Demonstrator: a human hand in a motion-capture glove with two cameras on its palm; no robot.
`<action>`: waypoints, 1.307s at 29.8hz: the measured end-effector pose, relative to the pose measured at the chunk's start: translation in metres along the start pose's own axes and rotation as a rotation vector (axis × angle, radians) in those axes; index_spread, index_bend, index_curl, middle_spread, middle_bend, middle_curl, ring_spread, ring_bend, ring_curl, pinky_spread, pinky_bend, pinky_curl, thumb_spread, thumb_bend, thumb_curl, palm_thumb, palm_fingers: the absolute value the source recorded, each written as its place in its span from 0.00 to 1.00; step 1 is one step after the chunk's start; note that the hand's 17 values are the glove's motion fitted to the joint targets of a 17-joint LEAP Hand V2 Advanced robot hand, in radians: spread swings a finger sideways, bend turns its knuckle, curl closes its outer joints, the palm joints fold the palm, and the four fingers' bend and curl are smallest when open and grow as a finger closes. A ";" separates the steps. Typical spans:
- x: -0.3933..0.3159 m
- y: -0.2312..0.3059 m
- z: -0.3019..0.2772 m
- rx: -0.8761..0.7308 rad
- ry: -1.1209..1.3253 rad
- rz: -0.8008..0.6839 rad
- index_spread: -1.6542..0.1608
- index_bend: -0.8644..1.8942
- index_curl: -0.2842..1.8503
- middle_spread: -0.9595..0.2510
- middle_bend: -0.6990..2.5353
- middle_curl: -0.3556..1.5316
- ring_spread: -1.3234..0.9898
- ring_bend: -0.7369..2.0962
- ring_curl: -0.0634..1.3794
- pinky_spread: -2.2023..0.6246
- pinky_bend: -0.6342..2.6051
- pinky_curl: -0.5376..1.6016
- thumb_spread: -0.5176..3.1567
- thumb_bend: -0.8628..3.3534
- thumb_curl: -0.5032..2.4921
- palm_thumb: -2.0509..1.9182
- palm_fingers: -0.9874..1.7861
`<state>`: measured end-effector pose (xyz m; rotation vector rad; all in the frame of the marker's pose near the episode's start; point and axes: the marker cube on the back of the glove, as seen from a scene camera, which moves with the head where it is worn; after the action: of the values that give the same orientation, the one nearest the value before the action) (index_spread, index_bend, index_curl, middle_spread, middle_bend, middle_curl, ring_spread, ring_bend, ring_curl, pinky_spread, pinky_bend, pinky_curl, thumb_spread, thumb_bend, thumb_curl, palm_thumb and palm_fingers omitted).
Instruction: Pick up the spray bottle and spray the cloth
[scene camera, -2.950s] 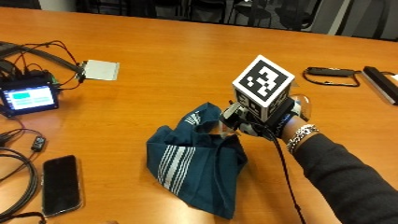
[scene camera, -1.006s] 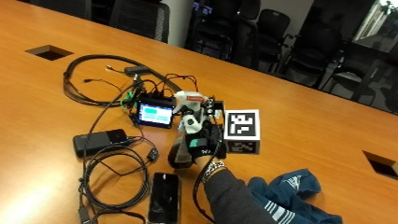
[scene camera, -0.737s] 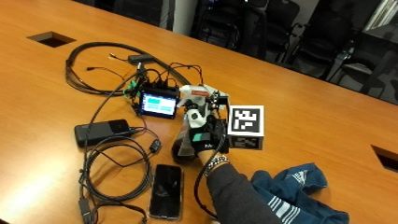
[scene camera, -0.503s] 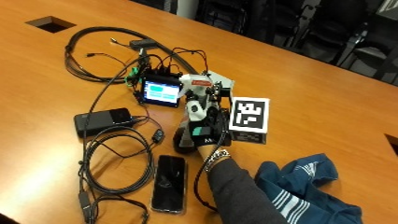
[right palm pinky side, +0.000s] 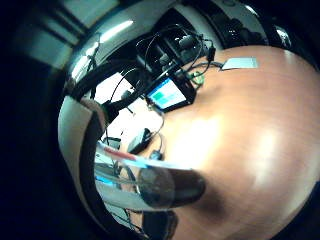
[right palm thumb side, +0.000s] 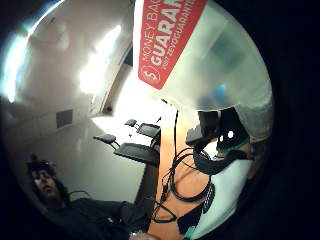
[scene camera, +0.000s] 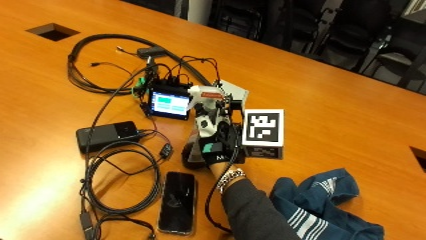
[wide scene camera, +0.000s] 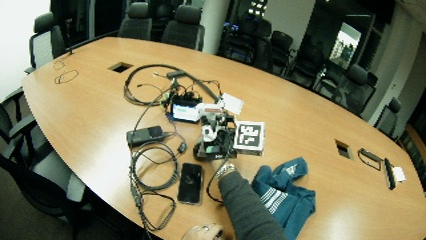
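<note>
You sit at a long orange wooden table (scene camera: 346, 100) ringed by dark office chairs (wide scene camera: 183, 25). Your gloved right hand (scene camera: 216, 145) reaches forward, fingers curled around the spray bottle (scene camera: 208, 107), which stands beside a small lit screen (scene camera: 169, 104). The blue striped cloth (scene camera: 326, 207) lies crumpled near your forearm.

upright spray bottle (scene camera: 203, 117); crumpled blue cloth (scene camera: 326, 205)
</note>
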<state>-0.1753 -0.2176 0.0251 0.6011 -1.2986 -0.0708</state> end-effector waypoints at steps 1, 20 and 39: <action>0.005 0.004 0.002 -0.013 0.003 0.025 0.76 0.36 0.32 0.61 0.36 0.50 0.48 0.50 0.38 0.68 0.36 0.45 0.49 0.20 0.33 0.73 0.79; 0.004 0.033 0.030 -0.352 0.258 0.284 0.76 0.35 0.28 0.72 0.27 0.43 0.54 0.41 0.31 0.83 0.33 0.44 0.48 0.20 0.31 0.72 0.54; -0.056 0.137 -0.104 -0.658 0.730 0.095 0.71 0.38 0.29 0.78 0.27 0.39 0.57 0.35 0.27 0.87 0.27 0.40 0.50 0.20 0.29 0.69 0.51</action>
<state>-0.1345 -0.0418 0.0237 -0.0234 -0.5311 -0.1737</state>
